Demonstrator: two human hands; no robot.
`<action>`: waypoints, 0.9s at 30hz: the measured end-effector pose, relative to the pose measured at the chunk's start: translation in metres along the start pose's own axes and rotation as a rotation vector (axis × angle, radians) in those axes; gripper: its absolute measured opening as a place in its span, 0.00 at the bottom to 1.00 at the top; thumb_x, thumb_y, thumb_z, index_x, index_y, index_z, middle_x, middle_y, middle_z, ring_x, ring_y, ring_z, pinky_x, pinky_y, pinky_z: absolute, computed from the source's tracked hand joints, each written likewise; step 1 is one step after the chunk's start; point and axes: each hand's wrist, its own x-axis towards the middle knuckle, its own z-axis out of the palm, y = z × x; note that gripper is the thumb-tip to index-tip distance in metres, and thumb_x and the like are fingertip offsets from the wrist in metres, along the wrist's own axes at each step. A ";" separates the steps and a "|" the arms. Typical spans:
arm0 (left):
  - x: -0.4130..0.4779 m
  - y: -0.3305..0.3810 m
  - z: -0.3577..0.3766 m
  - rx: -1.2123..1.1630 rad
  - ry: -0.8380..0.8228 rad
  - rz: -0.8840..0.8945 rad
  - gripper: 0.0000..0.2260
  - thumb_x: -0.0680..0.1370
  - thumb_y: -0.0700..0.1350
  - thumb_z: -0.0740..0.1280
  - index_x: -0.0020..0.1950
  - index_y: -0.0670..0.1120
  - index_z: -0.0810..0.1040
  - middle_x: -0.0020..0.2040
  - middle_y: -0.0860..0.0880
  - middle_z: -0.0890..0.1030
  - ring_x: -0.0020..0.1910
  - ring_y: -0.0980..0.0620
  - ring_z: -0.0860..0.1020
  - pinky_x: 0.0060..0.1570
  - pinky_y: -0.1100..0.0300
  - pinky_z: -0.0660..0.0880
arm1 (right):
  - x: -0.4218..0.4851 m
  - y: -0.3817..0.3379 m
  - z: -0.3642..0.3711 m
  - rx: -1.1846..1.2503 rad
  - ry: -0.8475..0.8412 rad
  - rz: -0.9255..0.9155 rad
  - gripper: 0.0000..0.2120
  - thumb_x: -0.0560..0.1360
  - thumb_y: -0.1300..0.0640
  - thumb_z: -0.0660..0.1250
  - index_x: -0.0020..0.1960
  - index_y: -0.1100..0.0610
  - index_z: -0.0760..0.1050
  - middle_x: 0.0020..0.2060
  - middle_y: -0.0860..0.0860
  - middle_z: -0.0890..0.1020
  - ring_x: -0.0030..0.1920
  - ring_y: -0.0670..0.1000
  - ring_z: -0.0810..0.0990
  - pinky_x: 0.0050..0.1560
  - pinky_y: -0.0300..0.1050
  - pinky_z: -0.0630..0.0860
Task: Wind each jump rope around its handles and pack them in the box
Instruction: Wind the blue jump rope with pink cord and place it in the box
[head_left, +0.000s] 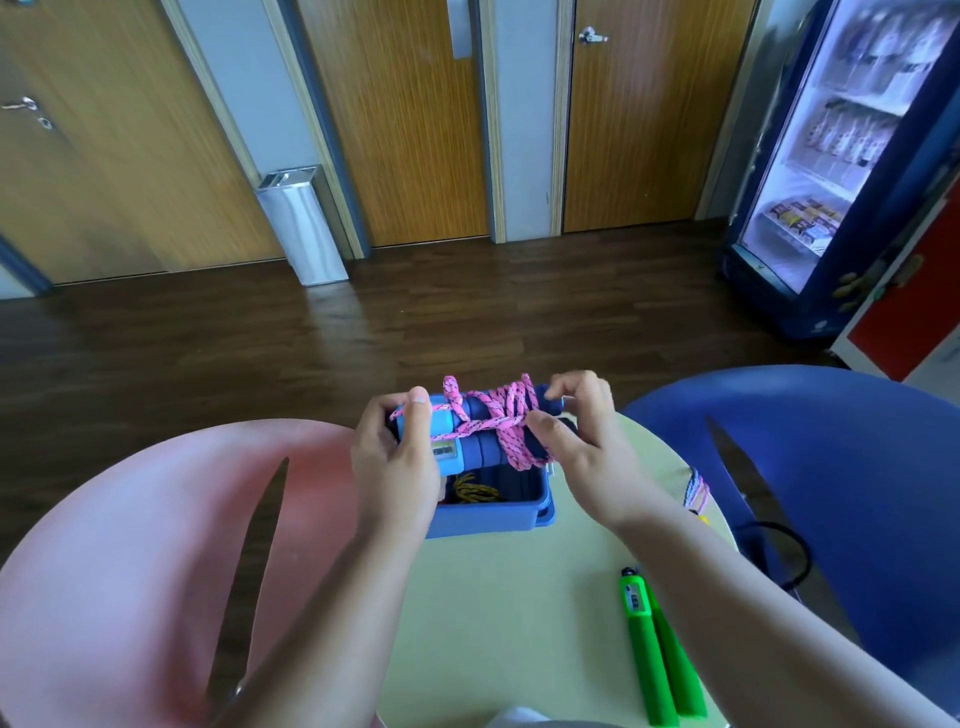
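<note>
A pink jump rope (501, 415) is wound around its two blue handles (480, 449), and I hold the bundle just above the blue box (498, 512). My left hand (395, 457) grips the handles' left end by the counter display. At the right end, my right hand (576, 447) pinches the pink cord. Inside the box lies a yellow-and-black rope (475, 491). A pair of green handles (657, 660) rests on the round table (519, 613) near my right forearm, its black cord (784, 556) trailing off the right edge.
A pink chair (130, 571) stands left of the table and a blue chair (841, 467) stands on the right. A small pink and blue cord (696, 488) lies at the table's right edge. Beyond are dark wood flooring, doors, a metal bin (301, 223) and a lit drinks fridge (841, 156).
</note>
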 end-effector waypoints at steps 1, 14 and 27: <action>0.000 -0.002 0.000 0.013 -0.004 0.005 0.11 0.83 0.50 0.67 0.42 0.49 0.75 0.28 0.55 0.67 0.24 0.50 0.66 0.26 0.49 0.69 | 0.000 0.001 0.001 0.106 -0.042 0.056 0.08 0.82 0.54 0.64 0.57 0.43 0.68 0.52 0.51 0.74 0.44 0.50 0.74 0.43 0.48 0.74; -0.005 0.001 -0.010 -0.015 -0.173 -0.111 0.06 0.76 0.53 0.66 0.45 0.53 0.79 0.44 0.36 0.76 0.28 0.44 0.73 0.22 0.60 0.66 | -0.009 0.012 0.001 0.058 -0.084 0.039 0.08 0.83 0.44 0.57 0.59 0.44 0.69 0.39 0.50 0.76 0.38 0.48 0.74 0.41 0.56 0.74; -0.010 0.008 -0.010 -0.279 -0.315 -0.177 0.04 0.73 0.47 0.71 0.44 0.50 0.86 0.60 0.42 0.82 0.57 0.46 0.78 0.48 0.49 0.77 | 0.018 0.002 -0.002 0.494 -0.053 0.745 0.20 0.86 0.45 0.57 0.62 0.61 0.77 0.53 0.62 0.85 0.49 0.61 0.87 0.43 0.59 0.85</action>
